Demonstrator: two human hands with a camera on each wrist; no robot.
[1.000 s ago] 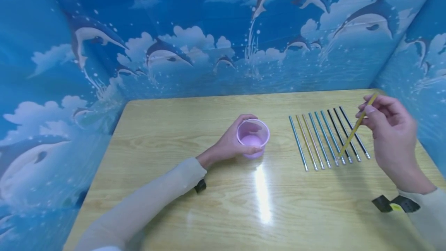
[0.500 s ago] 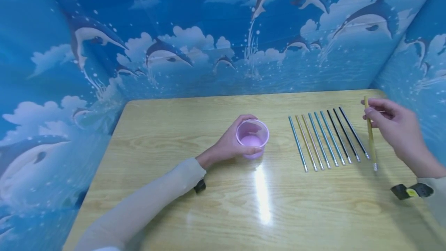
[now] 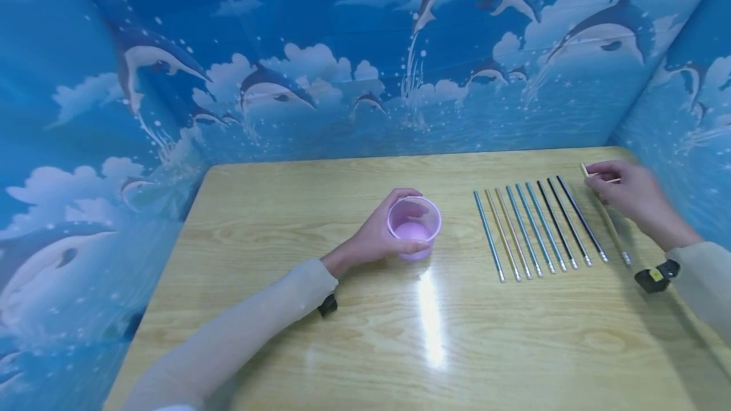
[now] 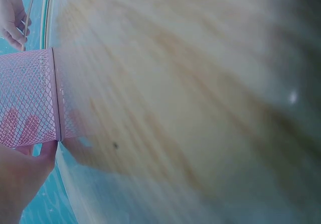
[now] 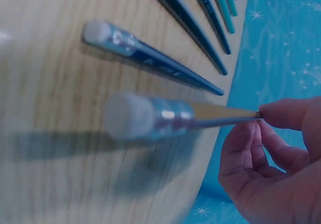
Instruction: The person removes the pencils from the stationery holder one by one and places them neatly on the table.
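My left hand (image 3: 384, 227) grips a pink mesh pencil cup (image 3: 415, 252), which stands upright on the table with its mouth up. The left wrist view shows fingers behind the mesh wall (image 4: 30, 93) and the thumb at its base rim. At the right end of a row of pencils, my right hand (image 3: 631, 190) pinches a yellow pencil (image 3: 611, 227) near its far end. Its white eraser (image 5: 128, 116) points toward the wrist camera. Just left of it lies a dark blue pencil (image 3: 582, 217). Whether the yellow pencil touches the table I cannot tell.
Several pencils lie side by side: black ones (image 3: 556, 224), teal ones (image 3: 533, 227), a pinkish one (image 3: 516, 227), a yellow one (image 3: 502, 230) and a blue-green one (image 3: 488, 233) at the left end. The wooden table (image 3: 342, 347) meets a dolphin-print backdrop (image 3: 320, 106) behind.
My right hand has carried the yellow pencil from above the row to its right side and lowered it, turning it roughly parallel to the others. The left hand and cup have stayed put.
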